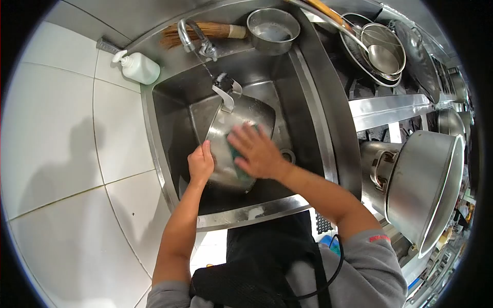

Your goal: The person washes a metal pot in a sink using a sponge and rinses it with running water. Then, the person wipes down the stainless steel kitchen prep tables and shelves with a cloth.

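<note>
A metal pot with a riveted handle lies tilted on its side in the sink. My left hand is closed on the pot's left edge, thumb up. Against the pot's side, my right hand presses a green scouring pad under its palm and fingers; the hand is slightly blurred and covers most of the pad. Water trickles from the faucet towards a dark, sudsy object behind the handle, whose kind I cannot make out.
The steel sink surrounds the pot. Behind it are a straw broom and a small pot with cloudy liquid. A soap pump bottle stands at left. On the right are a ladle, strainers and large pots.
</note>
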Tool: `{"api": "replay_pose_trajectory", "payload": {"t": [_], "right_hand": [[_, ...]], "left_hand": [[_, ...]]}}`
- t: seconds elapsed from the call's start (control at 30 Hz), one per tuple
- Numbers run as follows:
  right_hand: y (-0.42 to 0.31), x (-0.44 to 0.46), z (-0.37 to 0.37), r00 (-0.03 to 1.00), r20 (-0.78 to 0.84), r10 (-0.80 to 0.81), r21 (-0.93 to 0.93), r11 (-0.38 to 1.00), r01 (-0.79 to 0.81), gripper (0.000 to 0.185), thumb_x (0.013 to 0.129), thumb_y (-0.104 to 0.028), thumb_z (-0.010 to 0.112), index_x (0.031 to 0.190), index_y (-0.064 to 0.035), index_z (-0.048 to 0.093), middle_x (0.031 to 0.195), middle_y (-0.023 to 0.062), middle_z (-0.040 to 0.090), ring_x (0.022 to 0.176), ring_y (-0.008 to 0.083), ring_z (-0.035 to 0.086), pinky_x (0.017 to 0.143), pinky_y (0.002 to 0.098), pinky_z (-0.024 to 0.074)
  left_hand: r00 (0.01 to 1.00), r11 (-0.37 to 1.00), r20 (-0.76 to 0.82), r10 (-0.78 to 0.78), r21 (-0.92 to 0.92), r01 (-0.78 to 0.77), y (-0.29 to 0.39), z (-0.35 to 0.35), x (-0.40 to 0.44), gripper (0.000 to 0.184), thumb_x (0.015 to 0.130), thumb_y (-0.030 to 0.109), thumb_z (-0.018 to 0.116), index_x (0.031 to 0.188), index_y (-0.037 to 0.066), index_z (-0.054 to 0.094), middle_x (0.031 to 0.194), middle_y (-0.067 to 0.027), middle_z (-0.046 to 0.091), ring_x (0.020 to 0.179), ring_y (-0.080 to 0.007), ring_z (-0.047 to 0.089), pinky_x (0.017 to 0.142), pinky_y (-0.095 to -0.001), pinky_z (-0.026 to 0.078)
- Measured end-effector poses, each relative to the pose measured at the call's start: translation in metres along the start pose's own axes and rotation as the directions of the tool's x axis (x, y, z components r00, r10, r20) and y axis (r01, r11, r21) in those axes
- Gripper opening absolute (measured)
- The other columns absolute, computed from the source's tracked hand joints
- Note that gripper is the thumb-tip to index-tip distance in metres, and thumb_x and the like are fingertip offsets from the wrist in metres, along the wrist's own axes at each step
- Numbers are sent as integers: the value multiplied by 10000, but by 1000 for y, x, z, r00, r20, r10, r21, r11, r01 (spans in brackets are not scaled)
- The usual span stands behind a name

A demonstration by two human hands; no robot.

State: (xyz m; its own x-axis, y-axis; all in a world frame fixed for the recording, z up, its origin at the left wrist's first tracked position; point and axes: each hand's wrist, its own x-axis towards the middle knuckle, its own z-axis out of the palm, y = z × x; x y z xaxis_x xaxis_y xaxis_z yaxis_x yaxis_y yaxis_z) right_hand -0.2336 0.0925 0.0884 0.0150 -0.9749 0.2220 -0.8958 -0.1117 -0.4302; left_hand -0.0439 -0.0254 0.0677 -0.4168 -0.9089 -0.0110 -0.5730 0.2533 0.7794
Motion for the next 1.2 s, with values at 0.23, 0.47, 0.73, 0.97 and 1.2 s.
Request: {"api": "replay_pose_trajectory", "payload": {"t": [0.23,0.47,0.73,0.97,1.2], "right_hand": [[83,53,45,804,152,574,220,774,-594,620,963,-389,429,1470,-46,334,1529,192,300,1394,392,297,1131,553,236],[-29,30,13,974,44,224,-165,963,-214,698,915,-413,513,1461,-18,333,1520,229,287,1392,417,287,1119,611,197],[22,88,34,951,4,311,-103,946,-309,629,959,-395,411,1482,-61,309,1535,179,295,1416,387,261,1116,615,209],[1,95,36,998,16,69,-149,987,-66,601,958,-347,426,1482,-75,316,1542,169,287,1419,365,271,1120,614,198],[-26,79,38,994,31,100,-204,975,-92,618,931,-298,487,1483,-80,312,1558,111,279,1431,321,265,1136,599,167]], "left_hand": [[996,997,-46,-77,22,78,-10,3,-13,445,1016,303,460,779,-43,608,586,-193,518,521,-273,530,560,-382,433],[992,998,-126,-17,-63,9,-4,8,-9,451,1028,311,427,808,-47,591,609,-179,528,540,-265,469,587,-374,434],[994,990,-106,-40,-141,25,3,12,10,475,1018,326,429,737,-36,552,635,-250,541,613,-454,552,557,-456,427],[993,990,-105,-49,-137,35,4,12,11,489,1018,358,415,770,-30,579,686,-259,575,673,-470,563,609,-466,442],[985,949,-47,-164,-281,144,6,18,11,505,1021,377,396,787,-18,605,742,-277,602,762,-486,588,660,-503,454]]}}
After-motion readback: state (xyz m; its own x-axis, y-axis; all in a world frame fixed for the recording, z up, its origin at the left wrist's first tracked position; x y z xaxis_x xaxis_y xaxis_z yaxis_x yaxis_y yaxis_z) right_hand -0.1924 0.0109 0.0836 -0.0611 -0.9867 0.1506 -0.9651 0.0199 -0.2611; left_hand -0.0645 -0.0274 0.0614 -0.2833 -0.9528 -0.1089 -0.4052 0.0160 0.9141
